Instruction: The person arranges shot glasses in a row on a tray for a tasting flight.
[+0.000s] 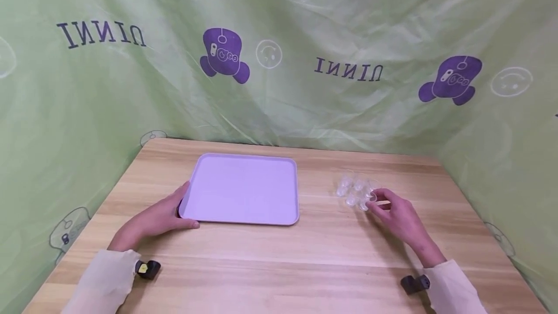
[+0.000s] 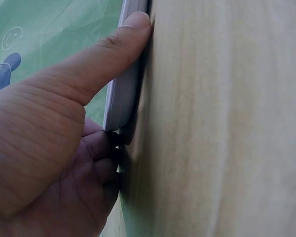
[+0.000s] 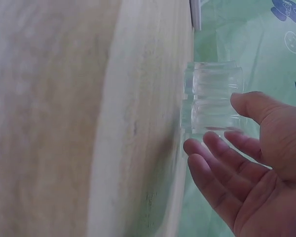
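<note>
**Lilac rectangular tray point(image 1: 244, 190) and small clear round cups point(image 1: 352, 193) before flipped lettering point(image 1: 102, 33)**

Cream cloth sleeves point(image 1: 102, 277) lie nearest, each beside a small black wrist device point(image 1: 150, 269); the one on the left bears a yellow patch with no writing that can be made out. Beneath stretches a pale wooden-looking table point(image 1: 261, 265) with straight, streaky grain.

The two bare hands are well apart. The left hand point(image 1: 163, 214) grips the tray's near left corner, thumb along the near edge, fingers at the side. The tray is smooth, with a low raised rim and rounded corners. The right hand point(image 1: 398, 214) has its thumb and fingers spread at the nearest cup; whether they pinch it cannot be told. The cups stand upright in a tight cluster right of the tray, thick-bottomed and see-through.

Behind hangs a creased, slightly glossy green curtain point(image 1: 279, 110). Its capitals appear flipped: I, N, N, I and a rounded letter. Purple cartoon figures point(image 1: 222, 52) and white outlined smiling faces point(image 1: 269, 54) alternate with them.
</note>
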Tool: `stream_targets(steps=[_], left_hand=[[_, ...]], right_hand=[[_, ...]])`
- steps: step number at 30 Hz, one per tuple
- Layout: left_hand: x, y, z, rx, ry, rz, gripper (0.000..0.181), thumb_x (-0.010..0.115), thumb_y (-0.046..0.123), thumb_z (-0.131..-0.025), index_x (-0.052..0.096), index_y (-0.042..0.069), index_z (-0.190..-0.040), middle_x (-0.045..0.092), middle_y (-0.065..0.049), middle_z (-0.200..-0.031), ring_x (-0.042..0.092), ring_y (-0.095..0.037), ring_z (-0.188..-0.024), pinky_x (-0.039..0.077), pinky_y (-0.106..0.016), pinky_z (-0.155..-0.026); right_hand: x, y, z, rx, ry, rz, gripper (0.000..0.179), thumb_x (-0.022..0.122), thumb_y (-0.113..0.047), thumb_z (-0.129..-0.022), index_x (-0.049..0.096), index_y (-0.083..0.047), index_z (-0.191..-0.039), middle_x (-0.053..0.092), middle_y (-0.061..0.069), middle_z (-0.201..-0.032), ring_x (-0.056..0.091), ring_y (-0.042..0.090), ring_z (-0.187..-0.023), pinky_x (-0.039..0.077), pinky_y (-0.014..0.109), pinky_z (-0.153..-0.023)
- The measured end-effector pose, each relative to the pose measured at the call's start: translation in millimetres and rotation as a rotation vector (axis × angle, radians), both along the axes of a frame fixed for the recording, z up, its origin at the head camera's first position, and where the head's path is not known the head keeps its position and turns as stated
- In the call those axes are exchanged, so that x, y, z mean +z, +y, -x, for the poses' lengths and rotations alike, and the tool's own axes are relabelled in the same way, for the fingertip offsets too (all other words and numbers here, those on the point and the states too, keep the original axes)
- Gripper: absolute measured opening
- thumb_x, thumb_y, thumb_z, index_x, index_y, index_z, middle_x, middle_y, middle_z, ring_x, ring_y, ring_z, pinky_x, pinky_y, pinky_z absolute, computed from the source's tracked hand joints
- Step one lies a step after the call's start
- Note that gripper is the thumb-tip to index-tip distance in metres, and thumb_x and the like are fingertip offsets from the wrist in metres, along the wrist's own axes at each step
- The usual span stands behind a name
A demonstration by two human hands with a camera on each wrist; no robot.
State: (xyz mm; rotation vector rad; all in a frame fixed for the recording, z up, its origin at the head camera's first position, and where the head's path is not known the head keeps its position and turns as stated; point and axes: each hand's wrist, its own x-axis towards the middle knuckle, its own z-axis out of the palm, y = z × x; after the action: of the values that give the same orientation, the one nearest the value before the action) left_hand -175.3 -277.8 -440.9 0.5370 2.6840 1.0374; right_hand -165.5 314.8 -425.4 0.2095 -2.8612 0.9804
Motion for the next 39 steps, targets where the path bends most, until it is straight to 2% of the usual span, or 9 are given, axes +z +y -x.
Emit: stream_targets(steps=[10, 15, 20, 27, 33, 39], left_hand=[[0.2, 1.3, 0.1, 0.0, 0.013, 0.013, 0.124, 0.085, 0.046, -0.083, 0.005, -0.005, -0.162, 0.014, -0.031, -0.165, 0.022, -0.048, -0.149, 0.023, -0.065, -0.115], [-0.5, 2.7, -1.5, 0.004, 0.008, 0.011, 0.123, 0.085, 0.046, -0.084, 0.005, -0.006, -0.162, 0.013, -0.033, -0.165, 0.021, -0.05, -0.148, 0.022, -0.066, -0.115], [-0.9, 3.3, -4.2, 0.019, -0.008, 0.023, 0.122, 0.084, 0.046, -0.085, 0.004, -0.007, -0.161, 0.012, -0.033, -0.165, 0.02, -0.052, -0.148, 0.021, -0.066, -0.116], [3.2, 1.5, -3.4, 0.015, -0.002, 0.016, 0.121, 0.082, 0.048, -0.087, 0.003, -0.006, -0.162, 0.011, -0.033, -0.165, 0.019, -0.052, -0.148, 0.02, -0.067, -0.115], [2.1, -0.4, -1.5, 0.017, 0.012, 0.021, 0.12, 0.082, 0.047, -0.087, 0.004, -0.005, -0.162, 0.014, -0.032, -0.165, 0.024, -0.05, -0.148, 0.022, -0.065, -0.116], [1.3, 0.2, -0.7, 0.027, 0.022, 0.019, 0.118, 0.083, 0.046, -0.086, 0.007, -0.003, -0.163, 0.019, -0.031, -0.164, 0.031, -0.048, -0.145, 0.025, -0.064, -0.115]], right_hand=[[1.7, 5, -6.7, 0.018, 0.031, 0.047, 0.036, 0.073, -0.019, -0.099, 0.061, 0.005, -0.122, 0.067, 0.026, -0.116, 0.071, 0.043, -0.1, 0.062, 0.037, -0.073], [3.7, 6, -11.8, 0.025, 0.061, 0.06, 0.03, 0.074, -0.016, -0.097, 0.063, 0.002, -0.119, 0.07, 0.02, -0.111, 0.073, 0.038, -0.096, 0.061, 0.033, -0.075], [8.1, 4, -15.4, 0.052, 0.113, 0.08, 0.024, 0.074, -0.014, -0.097, 0.064, -0.001, -0.114, 0.072, 0.016, -0.106, 0.074, 0.033, -0.09, 0.059, 0.023, -0.07], [20.6, -11, -14.4, 0.074, 0.176, 0.087, 0.024, 0.075, -0.015, -0.097, 0.065, -0.003, -0.114, 0.074, 0.01, -0.103, 0.075, 0.026, -0.089, 0.058, 0.021, -0.071], [33.5, -35, -7.9, 0.145, 0.185, 0.14, 0.025, 0.076, -0.011, -0.096, 0.065, 0.0, -0.116, 0.074, 0.01, -0.104, 0.075, 0.026, -0.088, 0.059, 0.021, -0.072], [37.2, -64, 10.0, 0.223, 0.16, 0.199, 0.027, 0.075, -0.011, -0.096, 0.064, 0.0, -0.118, 0.073, 0.013, -0.107, 0.075, 0.029, -0.09, 0.061, 0.028, -0.074]])
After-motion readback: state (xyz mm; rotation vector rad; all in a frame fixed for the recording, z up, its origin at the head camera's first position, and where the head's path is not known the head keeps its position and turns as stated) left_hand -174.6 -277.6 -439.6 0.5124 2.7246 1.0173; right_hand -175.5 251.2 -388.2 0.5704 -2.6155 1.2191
